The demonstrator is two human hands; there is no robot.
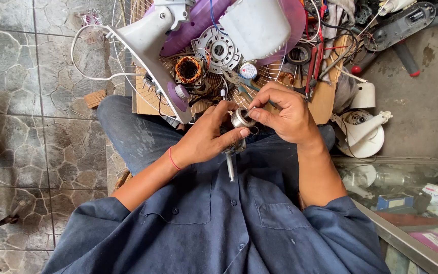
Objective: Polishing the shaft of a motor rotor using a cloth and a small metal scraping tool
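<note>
My left hand (206, 137) grips a small metal motor rotor (240, 119) whose steel shaft (230, 166) points down toward my lap. My right hand (285, 112) pinches the top of the rotor with its fingertips and holds a thin tool whose tip pokes out past the fingers. Both hands meet above my knees, over dark blue trousers. A red band circles my left wrist (172, 158).
A dismantled fan lies ahead: white stand and housing (148, 40), purple blade (198, 23), copper-wound stator (188, 70), metal end plate (218, 49), wire grille. Pliers and screwdrivers (313, 66) rest on cardboard. White fan parts (361, 133) and a glass case (406, 198) sit at right.
</note>
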